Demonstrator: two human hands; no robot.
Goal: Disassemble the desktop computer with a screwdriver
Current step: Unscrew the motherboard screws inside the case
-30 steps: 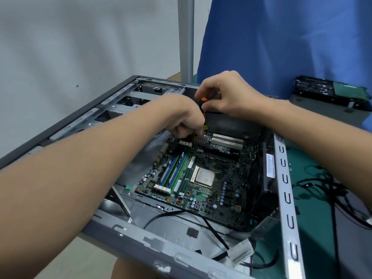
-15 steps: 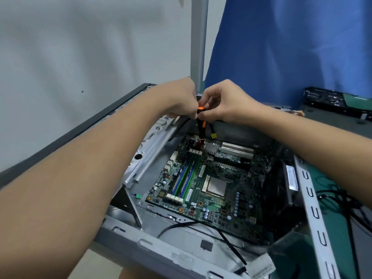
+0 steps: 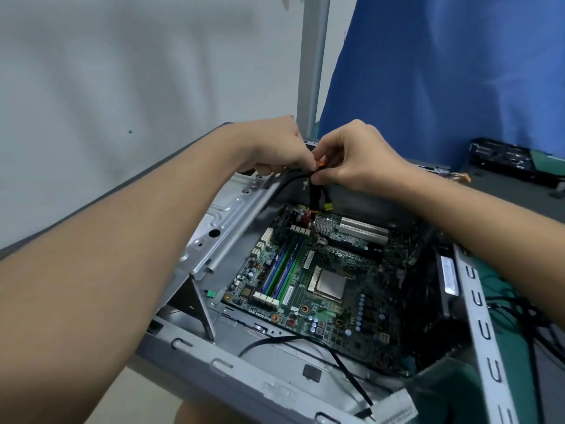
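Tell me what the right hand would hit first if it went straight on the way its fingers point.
Most likely the left hand: the right hand, pinching the orange connector, points its fingertips left, and the left hand's fingers sit just beyond. Depth is unclear.

Case [image 3: 244,381] top is open, with a straight drop to the middle of the motherboard [image 3: 336,301]. Far-left corner is blocked: left hand [image 3: 275,148] and right hand [image 3: 357,160] grip the cable bundle [image 3: 313,194] hanging to the board. Tilted metal bracket [image 3: 223,228] narrows the left side. Right rail [image 3: 480,325] and the dark labelled block [image 3: 444,280] crowd that edge. Loose black cable [image 3: 345,372] crosses the near edge.
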